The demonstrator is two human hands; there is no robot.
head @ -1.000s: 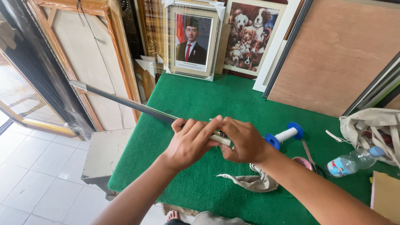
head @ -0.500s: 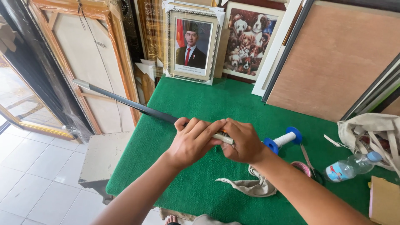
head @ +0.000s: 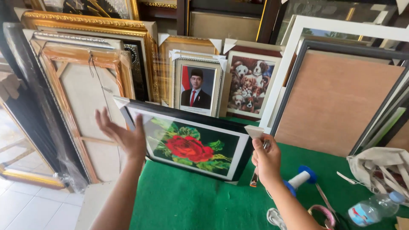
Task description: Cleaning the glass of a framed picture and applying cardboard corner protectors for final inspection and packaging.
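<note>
Framed rose picture (head: 189, 147), black frame, stands on edge on the green bench (head: 191, 204) at frame centre, tilted back, cardboard corner guards on top corners. Left hand (head: 123, 136) is spread flat and open, palm against the frame's left edge, gripping nothing. Right hand (head: 266, 159) is closed at the frame's upper right corner, steadying it, and appears to pinch a small tool (head: 254, 179) that hangs below the fist; exact grip hard to tell. To handle this well, keep both hands on opposite edges, hold the bottom edge planted on the felt, avoid pressing the glass. Room is tight behind: portrait frame (head: 197, 87) and puppy picture (head: 249, 83) lean just behind, brown backing board (head: 336, 102) at right. Left of the bench drops off to tiled floor (head: 30, 208), so the left corner sits near the edge. Lower right holds a blue-ended roller (head: 300, 179), a water bottle (head: 372, 208), a cloth bag (head: 379, 166); open felt lies in front.
</note>
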